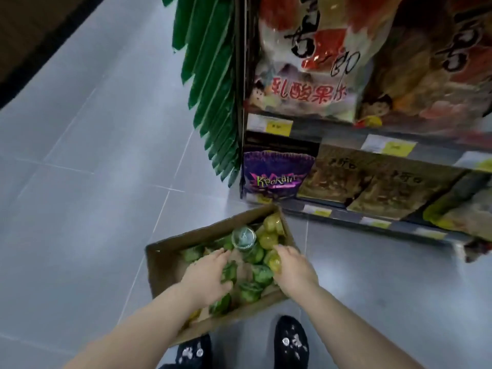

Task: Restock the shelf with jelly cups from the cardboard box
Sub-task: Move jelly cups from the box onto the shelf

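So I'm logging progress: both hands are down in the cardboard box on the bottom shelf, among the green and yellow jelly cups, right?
Not quite. The head view shows the cardboard box on the floor, not the shelf. Both the left hand and right hand are in it among the jelly cups.

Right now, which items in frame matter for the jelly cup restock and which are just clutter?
Job:
- cardboard box on the floor
- green jelly cups and yellow jelly cups in it
- left hand among the green cups
- right hand on a yellow cup
- shelf

Not the job:
- purple snack bag
- big red-lettered bags
- hanging green packets
- round-lidded jar in the box
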Available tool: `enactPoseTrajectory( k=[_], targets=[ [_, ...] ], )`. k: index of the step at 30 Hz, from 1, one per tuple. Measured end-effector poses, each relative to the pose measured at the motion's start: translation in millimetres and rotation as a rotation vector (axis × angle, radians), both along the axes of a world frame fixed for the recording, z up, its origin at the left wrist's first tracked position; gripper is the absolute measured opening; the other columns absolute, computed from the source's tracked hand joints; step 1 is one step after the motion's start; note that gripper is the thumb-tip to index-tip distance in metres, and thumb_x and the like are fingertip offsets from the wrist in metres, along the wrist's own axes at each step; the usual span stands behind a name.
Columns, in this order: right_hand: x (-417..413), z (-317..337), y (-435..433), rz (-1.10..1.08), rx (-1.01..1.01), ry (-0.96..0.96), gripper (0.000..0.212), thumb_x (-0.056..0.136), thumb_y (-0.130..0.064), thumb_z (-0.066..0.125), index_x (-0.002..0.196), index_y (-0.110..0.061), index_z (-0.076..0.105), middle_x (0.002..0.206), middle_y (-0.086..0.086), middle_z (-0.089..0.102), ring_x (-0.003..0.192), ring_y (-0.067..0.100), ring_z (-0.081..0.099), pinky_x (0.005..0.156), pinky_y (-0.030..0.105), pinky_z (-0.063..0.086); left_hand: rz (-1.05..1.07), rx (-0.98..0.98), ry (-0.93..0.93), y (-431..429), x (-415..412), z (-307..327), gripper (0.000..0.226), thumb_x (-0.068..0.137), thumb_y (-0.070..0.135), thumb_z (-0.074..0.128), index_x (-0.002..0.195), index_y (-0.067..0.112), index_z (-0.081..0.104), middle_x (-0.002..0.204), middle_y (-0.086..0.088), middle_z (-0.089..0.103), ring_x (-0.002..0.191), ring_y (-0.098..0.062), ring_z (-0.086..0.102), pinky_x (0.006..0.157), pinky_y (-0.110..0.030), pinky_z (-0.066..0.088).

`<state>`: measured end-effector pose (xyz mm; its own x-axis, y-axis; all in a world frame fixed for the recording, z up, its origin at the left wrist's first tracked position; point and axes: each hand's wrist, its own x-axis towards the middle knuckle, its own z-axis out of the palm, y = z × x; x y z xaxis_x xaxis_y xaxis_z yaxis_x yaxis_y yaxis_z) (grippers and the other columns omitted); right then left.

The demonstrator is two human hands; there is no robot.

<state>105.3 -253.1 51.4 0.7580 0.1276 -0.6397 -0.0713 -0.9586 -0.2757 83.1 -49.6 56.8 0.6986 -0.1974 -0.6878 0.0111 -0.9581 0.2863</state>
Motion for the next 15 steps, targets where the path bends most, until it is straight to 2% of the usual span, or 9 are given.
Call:
enactPoseTrajectory(
  k=[4, 8, 11, 15],
  targets=[
    [-1.7, -79.6, -11.6, -0.015, -0.016, -0.022, 0.057, 0.090, -0.005, 0.046, 0.142, -0.027, 0.037, 0.140, 0.004, 0.043, 0.123, 0.027, 0.045, 0.097, 0.034, 0.042, 0.076, -0.061, 0.062, -27.6, 3.7, -90.8, 0.069, 0.092, 0.037, 0.052, 0.151, 0.019, 0.022, 0.157, -0.004, 0.023, 0.142, -0.022, 0.029, 0.113, -0.035, 0.030],
    [15.4, -127.3, -17.9, 0.111, -0.025, -0.184, 0.057, 0.087, 0.001, 0.046, 0.138, -0.022, 0.041, 0.130, 0.006, 0.046, 0.119, 0.028, 0.046, 0.085, 0.033, 0.043, 0.324, -0.166, 0.166, -62.5, 23.7, -167.0, 0.061, 0.094, 0.034, 0.053, 0.146, 0.010, 0.033, 0.144, -0.010, 0.044, 0.130, -0.025, 0.045, 0.107, -0.029, 0.036],
    [34.7, -141.9, -27.2, 0.196, 0.031, -0.316, 0.059, 0.090, -0.001, 0.045, 0.144, -0.024, 0.037, 0.137, 0.004, 0.043, 0.124, 0.027, 0.042, 0.092, 0.034, 0.041, 0.450, -0.185, 0.231, -92.2, 34.4, -210.3, 0.059, 0.093, 0.041, 0.055, 0.139, 0.006, 0.041, 0.136, -0.013, 0.052, 0.123, -0.028, 0.052, 0.101, -0.030, 0.042],
    [48.3, -139.9, -50.1, 0.232, 0.073, -0.418, 0.054, 0.091, -0.006, 0.048, 0.142, -0.023, 0.040, 0.137, 0.005, 0.043, 0.125, 0.027, 0.040, 0.098, 0.038, 0.040, 0.546, -0.205, 0.325, -131.0, 39.3, -242.4, 0.070, 0.094, 0.052, 0.049, 0.140, 0.001, 0.038, 0.139, -0.016, 0.049, 0.123, -0.032, 0.052, 0.100, -0.033, 0.042]
  ],
)
